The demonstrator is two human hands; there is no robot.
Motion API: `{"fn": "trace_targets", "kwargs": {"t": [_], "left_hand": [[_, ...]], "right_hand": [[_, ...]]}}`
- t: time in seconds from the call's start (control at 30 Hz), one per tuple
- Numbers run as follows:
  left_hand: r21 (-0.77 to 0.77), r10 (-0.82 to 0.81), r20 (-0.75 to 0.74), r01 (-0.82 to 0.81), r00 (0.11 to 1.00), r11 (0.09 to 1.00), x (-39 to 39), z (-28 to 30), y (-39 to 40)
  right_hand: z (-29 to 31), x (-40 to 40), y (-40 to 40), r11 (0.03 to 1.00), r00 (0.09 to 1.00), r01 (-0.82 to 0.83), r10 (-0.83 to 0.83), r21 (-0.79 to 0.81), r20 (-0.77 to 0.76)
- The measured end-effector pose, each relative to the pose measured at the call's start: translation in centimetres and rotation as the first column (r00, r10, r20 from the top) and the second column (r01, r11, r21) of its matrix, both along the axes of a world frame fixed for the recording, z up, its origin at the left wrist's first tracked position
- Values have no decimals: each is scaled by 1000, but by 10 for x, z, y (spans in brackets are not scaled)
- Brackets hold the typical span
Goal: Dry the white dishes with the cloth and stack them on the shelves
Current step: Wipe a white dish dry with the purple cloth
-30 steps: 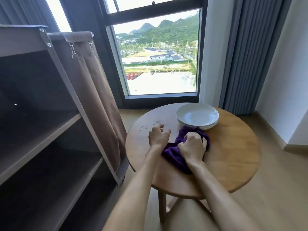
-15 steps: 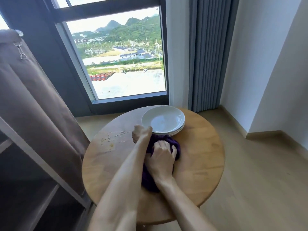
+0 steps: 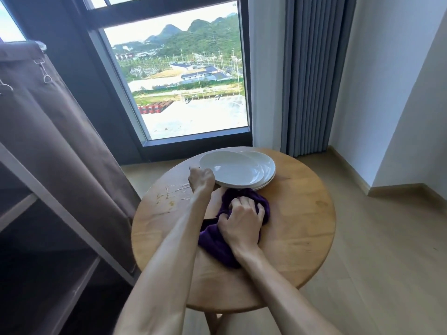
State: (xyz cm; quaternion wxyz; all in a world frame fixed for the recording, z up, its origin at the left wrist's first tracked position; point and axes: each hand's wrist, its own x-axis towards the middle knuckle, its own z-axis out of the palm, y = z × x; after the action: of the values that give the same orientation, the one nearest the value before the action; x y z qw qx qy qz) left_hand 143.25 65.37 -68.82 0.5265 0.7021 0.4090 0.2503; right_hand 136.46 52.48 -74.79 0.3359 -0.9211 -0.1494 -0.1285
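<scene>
A small stack of white plates (image 3: 263, 165) sits at the far side of the round wooden table (image 3: 302, 213). The top white plate (image 3: 232, 169) is shifted left off the stack, and my left hand (image 3: 201, 178) grips its left rim. My right hand (image 3: 242, 221) clutches a bunched purple cloth (image 3: 217, 240) on the table just in front of the plates. The shelves (image 3: 48, 281) stand dark and open at the left.
A brown fabric cover (image 3: 60, 141) hangs on the shelf unit's side, close to the table's left edge. Water marks (image 3: 173, 193) lie on the tabletop left of the plates. A window and grey curtain (image 3: 307, 76) stand behind; wood floor spreads to the right.
My left hand left the cloth, reached to the plate stack and slid the top plate leftward. My right hand kept hold of the cloth. The view swung right, away from the shelves.
</scene>
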Motion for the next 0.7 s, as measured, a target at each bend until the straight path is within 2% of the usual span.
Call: {"fn": "trace_targets", "kwargs": {"t": [0.13,0.3,0.4,0.47,0.6,0.7], "left_hand": [[-147,94,141,-73,985,986,-28,-1,5],[-162,311,254,-277,916,947,-89,-13,19],[-373,387,382,-243,839,895,-123,-20,27],[-440,428,390,-243,815,865,-142,-19,30],[-421,442,388,-271,809,866,-175,-17,28],[-474,438,406,-225,802,851,-195,-13,28]], "right_hand": [[2,0,1,993,999,18,-21,116,29],[7,-2,0,874,993,114,-100,473,-56],[7,-5,-1,874,994,104,-72,475,-85],[11,-3,-3,851,992,112,-68,514,-104],[45,2,-4,668,957,254,-69,700,-282],[84,-5,4,566,965,225,-20,793,-260]]}}
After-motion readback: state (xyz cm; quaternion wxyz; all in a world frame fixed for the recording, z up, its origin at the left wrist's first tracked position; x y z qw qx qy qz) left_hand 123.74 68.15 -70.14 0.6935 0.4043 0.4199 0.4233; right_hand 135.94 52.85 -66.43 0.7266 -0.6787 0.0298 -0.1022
